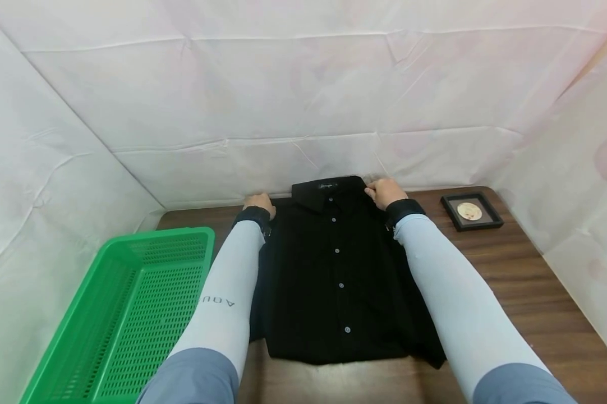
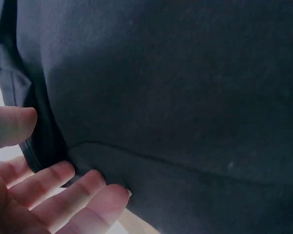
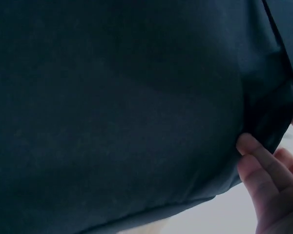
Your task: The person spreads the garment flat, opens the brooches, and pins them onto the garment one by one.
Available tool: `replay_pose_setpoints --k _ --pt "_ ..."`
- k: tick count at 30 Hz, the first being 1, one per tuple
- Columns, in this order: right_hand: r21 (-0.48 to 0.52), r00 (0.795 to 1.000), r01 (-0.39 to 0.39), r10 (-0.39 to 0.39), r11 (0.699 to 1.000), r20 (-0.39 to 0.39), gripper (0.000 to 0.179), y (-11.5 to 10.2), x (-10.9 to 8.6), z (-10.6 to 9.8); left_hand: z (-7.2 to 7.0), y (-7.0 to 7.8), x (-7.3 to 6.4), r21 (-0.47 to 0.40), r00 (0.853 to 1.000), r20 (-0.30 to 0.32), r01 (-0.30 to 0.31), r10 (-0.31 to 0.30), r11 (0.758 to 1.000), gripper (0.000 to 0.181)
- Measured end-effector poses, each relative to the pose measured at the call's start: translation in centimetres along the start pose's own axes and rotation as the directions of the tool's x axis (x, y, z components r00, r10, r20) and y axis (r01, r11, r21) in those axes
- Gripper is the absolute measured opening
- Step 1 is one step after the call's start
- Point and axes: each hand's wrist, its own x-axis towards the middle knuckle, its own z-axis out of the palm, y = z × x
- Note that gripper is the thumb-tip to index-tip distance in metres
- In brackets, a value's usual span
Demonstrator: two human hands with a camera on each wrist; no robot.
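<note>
A black button-up shirt [image 1: 308, 269] lies front side up, its collar [image 1: 329, 188] at the far end and pale buttons down the middle. At the shoulder left of the collar, my left hand [image 1: 261, 203] grips the cloth. In the left wrist view, the thumb [image 2: 14, 126] and curled fingers [image 2: 58, 190] are at the dark fabric's edge. My right hand [image 1: 386, 192] holds the opposite shoulder, close beside the collar. The right wrist view has its fingertips [image 3: 251, 168] against the shirt's edge, the thumb partly out of frame.
A green perforated basket [image 1: 207, 247] stands at the left. On the right back of the brown wooden table [image 1: 525, 280] lies a small black frame [image 1: 480, 225] with a round pale piece inside. White sheeting [image 1: 303, 90] walls the back and both sides.
</note>
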Motion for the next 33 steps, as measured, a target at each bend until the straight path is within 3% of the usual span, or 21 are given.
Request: replay_pose_setpoints --k 3,7,10,12,14,17,20,24,26,29,31,33 --pt "-0.031 1.0 0.009 -0.009 0.999 0.0 0.037 0.3 0.1 0.6 0.2 0.0 -0.5 0.008 1.0 0.011 0.002 -0.002 1.0 0.042" --pt "-0.035 0.997 0.006 -0.003 0.999 0.076 0.044 1.0 -0.1 1.2 -0.4 1.3 -1.9 0.001 1.0 0.011 -0.016 0.016 1.0 0.046" --pt "-0.009 0.991 -0.007 0.009 1.0 0.137 0.051 1.4 -0.3 1.3 -0.4 2.6 -2.5 0.053 0.996 -0.033 -0.075 0.077 0.996 0.046" --pt "0.002 0.991 -0.006 0.005 1.0 0.133 0.052 1.6 -0.3 1.5 0.1 3.3 -2.2 0.103 0.987 -0.054 -0.143 0.149 0.984 0.046" --pt "0.013 0.996 -0.006 0.005 1.0 0.093 0.053 1.6 -0.3 1.5 0.9 3.7 -1.6 0.143 0.975 -0.024 -0.215 0.221 0.966 0.049" --pt "0.017 1.0 0.0 0.001 1.0 -0.02 0.048 1.4 -0.5 1.6 1.9 4.3 -1.1 0.121 0.957 0.08 -0.286 0.278 0.951 0.054" --pt "0.036 0.992 0.012 -0.007 0.999 -0.129 0.035 0.8 -0.7 1.5 2.8 4.6 -0.8 0.104 0.951 0.174 -0.274 0.254 0.956 0.06" --pt "0.073 0.983 0.032 -0.018 0.997 -0.185 0.027 0.3 -0.9 1.7 3.6 4.6 -0.7 0.121 0.955 0.211 -0.238 0.209 0.964 0.069" --pt "0.096 0.99 0.022 -0.008 0.995 -0.139 0.033 0.3 -1.0 1.8 3.9 4.5 -0.6 0.13 0.958 0.211 -0.223 0.193 0.966 0.074" --pt "0.113 1.0 -0.014 0.015 0.994 -0.007 0.049 0.7 -1.1 1.9 4.3 4.0 -0.5 0.145 0.963 0.199 -0.209 0.179 0.967 0.079" --pt "0.117 0.996 -0.039 0.029 0.992 0.081 0.056 1.2 -1.2 1.8 4.5 3.6 -0.4 0.153 0.968 0.188 -0.197 0.167 0.968 0.081" --pt "0.115 0.993 -0.04 0.027 0.993 0.116 0.057 1.8 -1.4 1.4 4.6 3.4 -0.4 0.153 0.97 0.177 -0.192 0.164 0.969 0.081"
